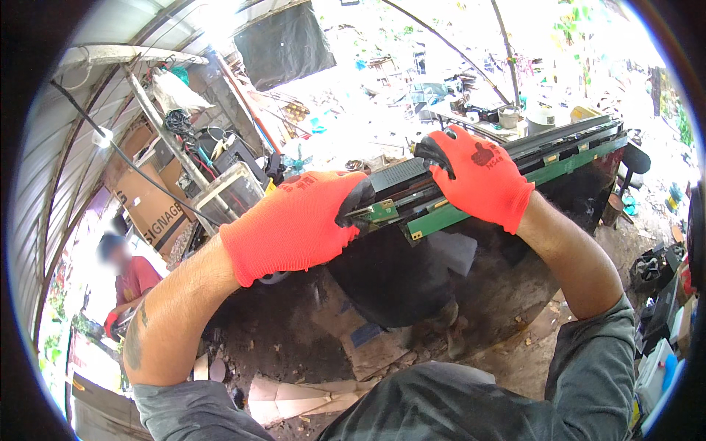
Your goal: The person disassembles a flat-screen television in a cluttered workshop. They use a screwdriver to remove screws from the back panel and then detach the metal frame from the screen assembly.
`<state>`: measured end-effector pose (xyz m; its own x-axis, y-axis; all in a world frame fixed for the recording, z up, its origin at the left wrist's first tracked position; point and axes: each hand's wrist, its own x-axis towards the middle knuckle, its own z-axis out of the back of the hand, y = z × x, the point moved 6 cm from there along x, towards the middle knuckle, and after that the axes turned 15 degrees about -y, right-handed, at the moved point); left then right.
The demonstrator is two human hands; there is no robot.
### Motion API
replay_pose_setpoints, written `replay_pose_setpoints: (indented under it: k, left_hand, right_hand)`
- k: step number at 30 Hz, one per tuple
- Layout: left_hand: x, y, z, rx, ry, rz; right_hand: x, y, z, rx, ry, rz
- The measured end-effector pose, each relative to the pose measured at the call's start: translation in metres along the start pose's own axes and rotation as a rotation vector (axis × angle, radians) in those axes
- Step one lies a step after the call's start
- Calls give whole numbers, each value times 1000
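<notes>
A long, dark flat panel assembly (573, 140), like a taken-apart screen, stretches before me with its layered edge uppermost. Green circuit board strips (548, 174) run along that edge. My left hand (298, 220), in an orange glove with black fingertips, closes on the left end of the assembly, beside a short green board piece (382, 212). Over the layered edge, my right hand (478, 173), gloved alike, is closed around something dark, with a small yellowish end showing at its fingertips. The glove hides most of it. A dark sheet (390, 283) hangs below the edge.
At left, a person in a red top (136, 275) sits low. Behind my left hand stand a large cardboard box (151, 198) and a grey bin (232, 187). Buckets (540, 119) stand beyond the panel. Scrap parts (654, 268) are piled at right; flattened cardboard (294, 397) lies on the ground.
</notes>
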<state>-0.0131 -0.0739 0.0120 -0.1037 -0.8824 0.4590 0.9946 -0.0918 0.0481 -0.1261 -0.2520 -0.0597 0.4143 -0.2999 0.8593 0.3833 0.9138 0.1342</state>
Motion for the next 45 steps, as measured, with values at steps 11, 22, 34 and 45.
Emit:
replay_pose_setpoints:
  k: [11, 22, 34, 45]
  left_hand:
    - [-10, -14, -9, 197, -7, -114]
    - [10, 9, -5, -147, 116, 120]
    - [10, 28, -20, -321, 125, 263]
    - [-9, 37, -27, -78, -74, 143]
  right_hand:
    - [2, -4, -5, 30, -66, 4]
    - [-1, -10, -5, 77, -164, 11]
    - [-82, -23, 63, 405, -510, -68]
    - [-73, 8, 12, 53, -192, 498]
